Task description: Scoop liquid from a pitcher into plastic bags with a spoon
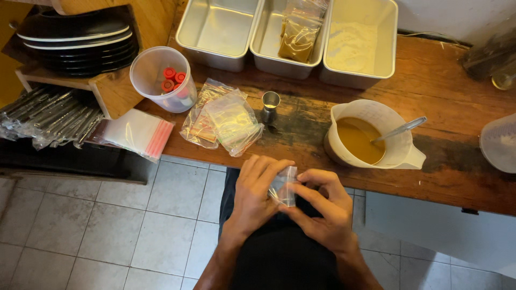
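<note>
Nearest the camera: small clear plastic zip bag (284, 186), held upright between both hands just off the near edge of the worn wooden counter (446, 161), above the person's lap. Its long axis runs roughly twelve to six o'clock; which end is the mouth cannot be told, as fingers cover the edges.

Left hand (257, 194): at nine o'clock of the bag, fingers laid flat across its face and left side, pressed against the film.

Right hand (325, 212): at four o'clock of the bag, thumb and forefinger pinching the lower right corner. Both hands are equally close; the bag lies between them.

Outward, on the counter:
- Heap of clear plastic zip bags with coloured strips (223, 121), at eleven o'clock of the hands.
- Small steel measuring cup (270, 105), upright, just beside that heap at twelve o'clock.
- White plastic jug of brown liquid (376, 137) with a metal spoon (400, 129) standing in it, at two o'clock.
- Clear round tub holding red caps (161, 72), at ten o'clock.
- Three steel trays (215, 32) along the far edge: one bare, one with filled brown packets, one with pale powder.
- Stack of dark plates (75, 37) on a shelf, far left.
</note>
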